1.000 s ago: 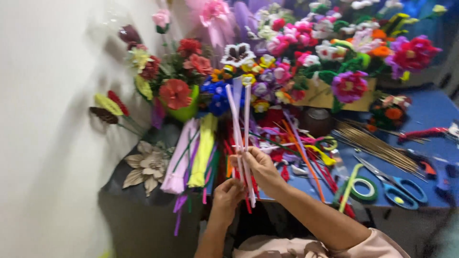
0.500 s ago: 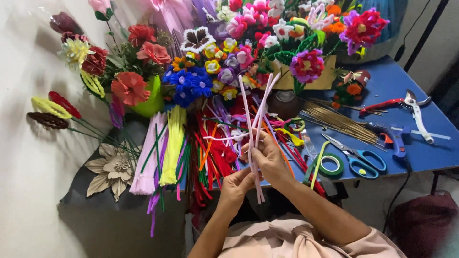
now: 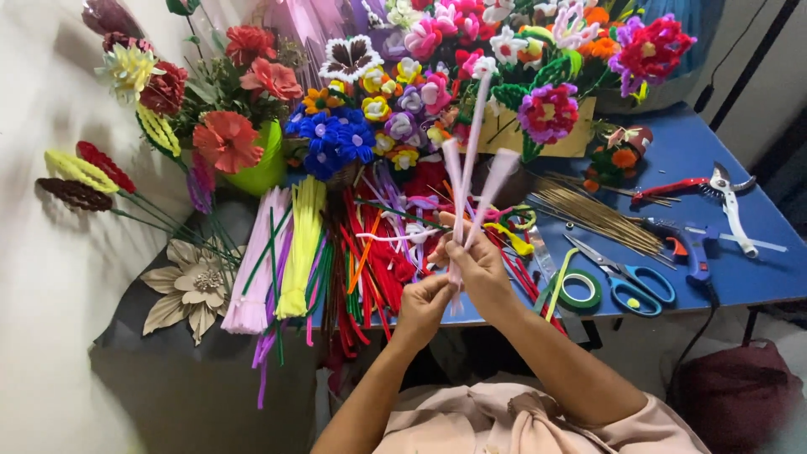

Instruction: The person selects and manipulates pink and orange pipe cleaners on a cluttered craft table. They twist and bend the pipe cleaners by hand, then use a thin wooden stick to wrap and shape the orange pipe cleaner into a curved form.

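Note:
My right hand [image 3: 476, 262] grips a small bunch of pale pink pipe cleaners [image 3: 471, 165] that fan upward over the blue table [image 3: 756, 269]. My left hand [image 3: 423, 307] pinches the lower ends of the same bunch just below the right hand. Under both hands lie heaps of red pipe cleaners [image 3: 378, 261], with bundles of yellow pipe cleaners [image 3: 301, 244] and pink pipe cleaners [image 3: 261, 261] to the left.
Many pipe-cleaner flowers [image 3: 471, 76] crowd the back of the table, with a green pot [image 3: 265, 168]. To the right lie thin wooden sticks [image 3: 597, 214], blue-handled scissors [image 3: 635, 282], a green tape roll [image 3: 580, 290], a glue gun [image 3: 693, 252] and red-handled pruners [image 3: 714, 187].
The view has tilted down and shifted, so the table sits higher in frame. My hands have bunched the pink stems closer together and hold them more upright.

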